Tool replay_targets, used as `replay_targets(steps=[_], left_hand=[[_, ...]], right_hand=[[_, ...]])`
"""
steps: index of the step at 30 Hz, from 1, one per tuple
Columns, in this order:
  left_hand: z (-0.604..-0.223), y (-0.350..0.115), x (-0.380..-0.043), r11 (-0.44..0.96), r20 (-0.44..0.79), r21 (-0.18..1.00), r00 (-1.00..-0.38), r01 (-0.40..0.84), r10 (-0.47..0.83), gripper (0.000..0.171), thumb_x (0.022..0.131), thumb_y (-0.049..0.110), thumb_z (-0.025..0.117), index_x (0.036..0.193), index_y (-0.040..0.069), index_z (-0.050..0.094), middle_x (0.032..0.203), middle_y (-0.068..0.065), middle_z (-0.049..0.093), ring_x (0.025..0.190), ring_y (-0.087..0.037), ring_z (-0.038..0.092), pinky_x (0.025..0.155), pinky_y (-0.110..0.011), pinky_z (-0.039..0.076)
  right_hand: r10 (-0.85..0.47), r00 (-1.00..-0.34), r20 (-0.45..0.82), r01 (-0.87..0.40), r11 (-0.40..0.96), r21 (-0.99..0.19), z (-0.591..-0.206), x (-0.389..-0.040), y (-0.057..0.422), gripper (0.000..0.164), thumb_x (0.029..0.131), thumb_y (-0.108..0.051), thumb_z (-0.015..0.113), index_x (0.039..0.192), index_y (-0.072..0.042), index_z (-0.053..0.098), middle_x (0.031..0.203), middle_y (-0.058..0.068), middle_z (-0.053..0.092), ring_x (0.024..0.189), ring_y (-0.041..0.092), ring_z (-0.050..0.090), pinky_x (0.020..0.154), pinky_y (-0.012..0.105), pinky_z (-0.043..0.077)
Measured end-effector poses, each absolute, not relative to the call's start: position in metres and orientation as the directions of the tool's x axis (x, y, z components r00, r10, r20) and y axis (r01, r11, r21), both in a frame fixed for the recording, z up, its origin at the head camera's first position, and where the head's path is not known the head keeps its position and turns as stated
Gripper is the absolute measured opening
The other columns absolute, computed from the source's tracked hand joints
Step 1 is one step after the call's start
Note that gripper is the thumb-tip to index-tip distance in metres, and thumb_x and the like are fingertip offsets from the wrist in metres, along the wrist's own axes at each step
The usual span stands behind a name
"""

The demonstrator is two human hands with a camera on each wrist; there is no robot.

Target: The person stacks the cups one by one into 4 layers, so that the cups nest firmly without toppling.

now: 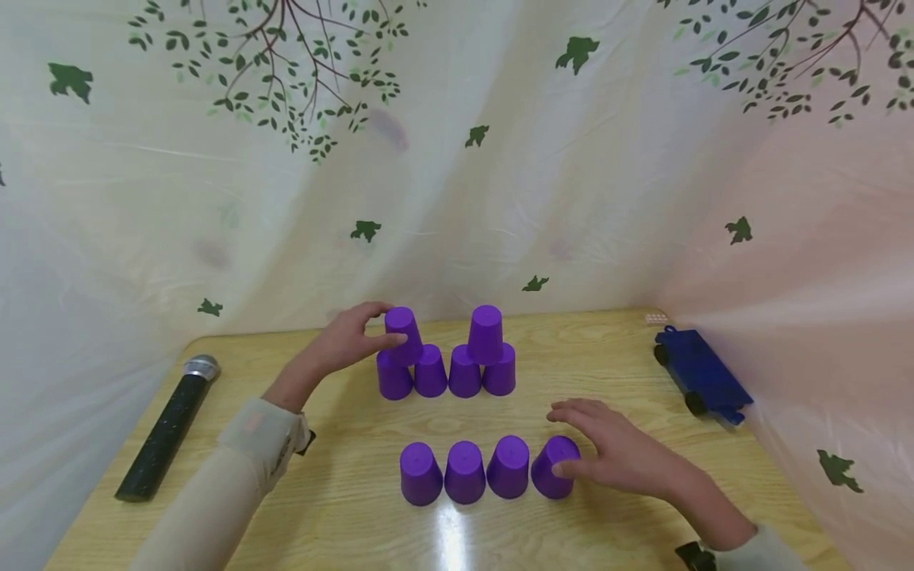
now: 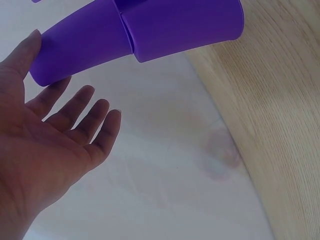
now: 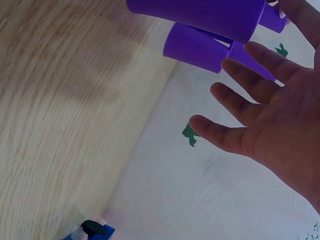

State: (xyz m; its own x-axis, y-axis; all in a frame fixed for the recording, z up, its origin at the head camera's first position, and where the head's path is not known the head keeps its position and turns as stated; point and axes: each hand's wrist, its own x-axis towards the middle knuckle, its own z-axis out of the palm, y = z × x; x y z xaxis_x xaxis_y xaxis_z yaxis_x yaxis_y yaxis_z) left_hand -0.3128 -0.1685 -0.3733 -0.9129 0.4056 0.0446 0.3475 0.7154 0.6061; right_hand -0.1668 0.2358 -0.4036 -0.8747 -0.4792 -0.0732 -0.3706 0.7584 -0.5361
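Several purple cups stand upside down on the table. In the head view, my left hand (image 1: pixel 350 339) pinches the upper-left cup (image 1: pixel 401 321) of the back group between thumb and index finger; its other fingers are loose. That cup sits across two lower cups, the left one (image 1: pixel 394 379) and its neighbour (image 1: pixel 431 371). Beside them, another upper cup (image 1: pixel 486 335) rests across two more. In front runs a row of single cups. Around its rightmost cup (image 1: pixel 548 476), my right hand (image 1: pixel 617 452) is spread, thumb in front and fingers behind, mostly straight in the right wrist view.
A black microphone (image 1: pixel 167 428) with a silver head lies at the table's left. Near the right edge is a dark blue toy cart (image 1: pixel 703 373) with black wheels. A pale curtain (image 1: pixel 457 198) with leaf prints hangs behind and beside the wooden table (image 1: pixel 343 507).
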Motion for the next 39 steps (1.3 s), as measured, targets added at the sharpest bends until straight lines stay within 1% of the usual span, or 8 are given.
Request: replay_targets(steps=[9, 17, 22, 30, 39], left_hand=[[-0.372, -0.166, -0.311, 0.706, 0.039, 0.623, -0.915, 0.337, 0.402, 0.062, 0.092, 0.049, 0.069, 0.139, 0.013, 0.054, 0.145, -0.011, 0.056, 0.141, -0.038, 0.044, 0.112, -0.06, 0.04], [-0.371, -0.165, -0.311, 0.699, 0.052, 0.625, -0.912, 0.348, 0.408, 0.061, 0.091, 0.049, 0.069, 0.139, 0.013, 0.055, 0.144, -0.01, 0.057, 0.14, -0.038, 0.044, 0.111, -0.06, 0.04], [-0.371, -0.165, -0.311, 0.7, 0.048, 0.625, -0.912, 0.345, 0.407, 0.061, 0.091, 0.049, 0.07, 0.138, 0.014, 0.055, 0.144, -0.01, 0.057, 0.14, -0.038, 0.044, 0.111, -0.061, 0.04], [-0.373, -0.165, -0.311, 0.715, 0.043, 0.61, -0.915, 0.342, 0.401, 0.064, 0.09, 0.051, 0.07, 0.14, 0.012, 0.054, 0.144, -0.011, 0.057, 0.14, -0.038, 0.045, 0.112, -0.06, 0.039], [-0.375, -0.166, -0.311, 0.718, 0.029, 0.612, -0.916, 0.332, 0.399, 0.068, 0.09, 0.051, 0.07, 0.142, 0.01, 0.052, 0.145, -0.013, 0.055, 0.14, -0.039, 0.044, 0.113, -0.06, 0.039]], right_hand=[[-0.479, -0.873, -0.09, -0.368, 0.769, -0.522, -0.41, -0.169, 0.238, 0.058, 0.087, -0.047, 0.074, 0.134, -0.016, 0.061, 0.146, 0.012, 0.053, 0.139, 0.043, 0.043, 0.108, 0.071, 0.035], [-0.497, -0.862, -0.094, -0.386, 0.766, -0.513, -0.412, -0.169, 0.238, 0.064, 0.084, -0.052, 0.075, 0.133, -0.013, 0.061, 0.145, 0.013, 0.054, 0.137, 0.043, 0.044, 0.106, 0.072, 0.036], [-0.493, -0.862, -0.117, -0.372, 0.773, -0.513, -0.411, -0.169, 0.238, 0.063, 0.082, -0.049, 0.077, 0.132, -0.014, 0.062, 0.145, 0.013, 0.054, 0.137, 0.043, 0.044, 0.106, 0.072, 0.035], [-0.485, -0.861, -0.15, -0.339, 0.77, -0.541, -0.411, -0.168, 0.238, 0.062, 0.081, -0.047, 0.08, 0.13, -0.014, 0.063, 0.146, 0.014, 0.053, 0.138, 0.043, 0.043, 0.106, 0.072, 0.036], [-0.499, -0.858, -0.121, -0.364, 0.758, -0.541, -0.417, -0.168, 0.24, 0.059, 0.08, -0.043, 0.081, 0.127, -0.013, 0.063, 0.144, 0.015, 0.054, 0.136, 0.042, 0.044, 0.106, 0.069, 0.038]])
